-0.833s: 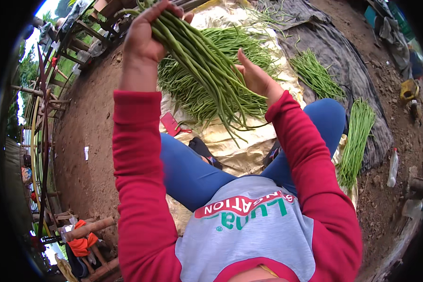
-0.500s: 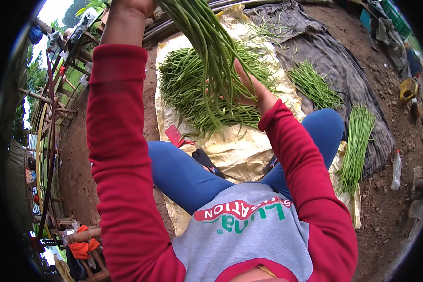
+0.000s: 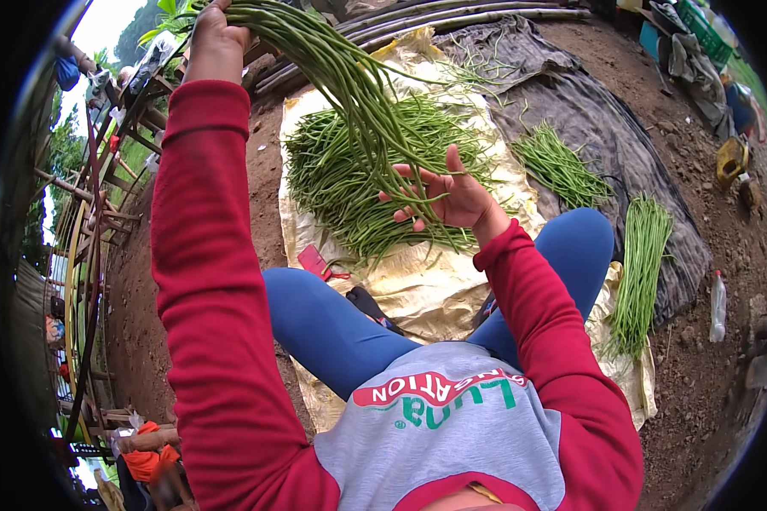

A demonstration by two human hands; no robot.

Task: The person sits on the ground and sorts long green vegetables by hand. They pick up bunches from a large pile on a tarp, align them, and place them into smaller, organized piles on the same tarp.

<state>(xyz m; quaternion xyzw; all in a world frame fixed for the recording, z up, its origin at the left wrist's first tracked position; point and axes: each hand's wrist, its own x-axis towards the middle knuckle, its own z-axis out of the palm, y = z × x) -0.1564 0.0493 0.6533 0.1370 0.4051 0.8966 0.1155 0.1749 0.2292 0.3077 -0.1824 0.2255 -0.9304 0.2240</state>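
Observation:
My left hand is raised at the upper left, closed round one end of a bunch of long green beans. The bunch arcs down to the right, and its loose tips dangle among the fingers of my right hand. That hand is palm up with its fingers spread, touching the tips without gripping them. Beneath the bunch lies a large heap of long beans on a pale yellowish sheet, in front of my bent legs.
On a dark cloth to the right lies a small bean pile. A neat bean bundle rests beside my right knee. A flat red object is near my left knee. A plastic bottle is at far right; wooden poles lie behind.
My left hand has moved left and slightly down into view, stretching the bunch more sideways. My right hand has shifted a little down, its fingers now spread wider round the bean tips.

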